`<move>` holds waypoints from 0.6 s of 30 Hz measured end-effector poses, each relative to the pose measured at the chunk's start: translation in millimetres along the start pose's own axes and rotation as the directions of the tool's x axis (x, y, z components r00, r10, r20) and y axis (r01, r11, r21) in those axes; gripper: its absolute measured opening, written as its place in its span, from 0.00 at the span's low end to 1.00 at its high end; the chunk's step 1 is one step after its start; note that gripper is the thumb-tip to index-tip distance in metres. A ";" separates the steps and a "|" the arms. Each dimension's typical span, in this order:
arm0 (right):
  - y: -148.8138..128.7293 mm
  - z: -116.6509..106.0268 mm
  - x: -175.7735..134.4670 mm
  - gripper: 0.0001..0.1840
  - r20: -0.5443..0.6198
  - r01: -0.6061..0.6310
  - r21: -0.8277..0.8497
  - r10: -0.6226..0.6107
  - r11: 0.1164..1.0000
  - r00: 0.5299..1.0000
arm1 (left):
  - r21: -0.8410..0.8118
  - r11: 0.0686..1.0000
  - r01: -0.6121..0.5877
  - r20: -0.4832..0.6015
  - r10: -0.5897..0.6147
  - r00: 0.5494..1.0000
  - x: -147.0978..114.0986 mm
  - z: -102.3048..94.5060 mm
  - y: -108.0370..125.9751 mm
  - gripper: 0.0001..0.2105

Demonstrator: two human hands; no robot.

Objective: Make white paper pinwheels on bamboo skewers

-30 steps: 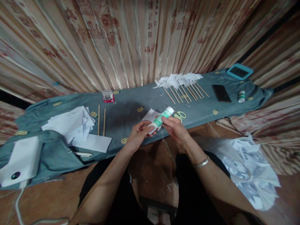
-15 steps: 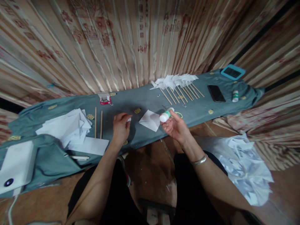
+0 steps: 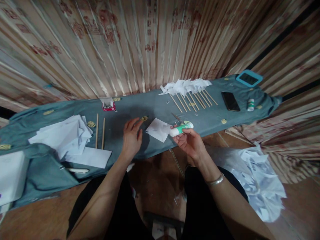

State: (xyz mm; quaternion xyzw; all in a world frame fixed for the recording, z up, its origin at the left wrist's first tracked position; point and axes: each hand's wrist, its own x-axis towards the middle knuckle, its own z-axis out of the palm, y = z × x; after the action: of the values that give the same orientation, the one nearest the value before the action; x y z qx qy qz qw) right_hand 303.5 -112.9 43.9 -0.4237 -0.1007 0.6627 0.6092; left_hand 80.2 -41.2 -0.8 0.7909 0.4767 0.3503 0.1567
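My right hand (image 3: 190, 142) is closed on a green-and-white glue stick (image 3: 178, 130), tilted sideways above the front of the cloth. Just left of it lies a folded square of white paper (image 3: 160, 130), its flaps brought toward the middle. My left hand (image 3: 132, 139) hovers to the paper's left with fingers apart; I see nothing in it. Behind the glue stick, a pair of scissors (image 3: 177, 117) lies partly hidden.
Paper pinwheels (image 3: 183, 87) on sticks lie in a row at the back. Loose paper sheets (image 3: 62, 135), two wooden sticks (image 3: 103, 133) and a red box (image 3: 108, 106) are leftward. Rightward are a phone (image 3: 230, 101), another glue stick (image 3: 250, 104) and a floor bag (image 3: 262, 183) of white paper pieces.
My left hand has spread its fingers, and the small white piece that was at its fingertips no longer shows. The glue stick has turned flatter in my right hand. The view has shifted slightly.
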 end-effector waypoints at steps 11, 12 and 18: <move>0.4 -3.8 3.7 0.14 -0.068 0.171 -0.172 -0.185 0.970 0.980 | 0.134 0.968 -0.210 0.306 0.161 0.938 -34.2 33.5 42.3 0.20; 0.9 -3.8 5.3 0.14 -0.072 0.208 -0.228 -0.229 0.951 0.971 | 0.150 0.966 -0.210 0.326 0.152 0.933 -34.8 33.4 41.9 0.20; 0.3 2.9 21.1 0.19 0.017 0.386 -0.599 -0.471 0.701 0.882 | 0.169 0.964 -0.207 0.374 0.132 0.918 -34.5 32.5 41.7 0.21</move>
State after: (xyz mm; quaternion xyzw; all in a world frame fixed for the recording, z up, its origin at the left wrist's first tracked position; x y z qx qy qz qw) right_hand 303.5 -93.1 36.2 -0.5997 -0.3538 0.4075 0.5909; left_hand 119.5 -89.0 -13.5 0.8919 0.4029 0.1611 0.1276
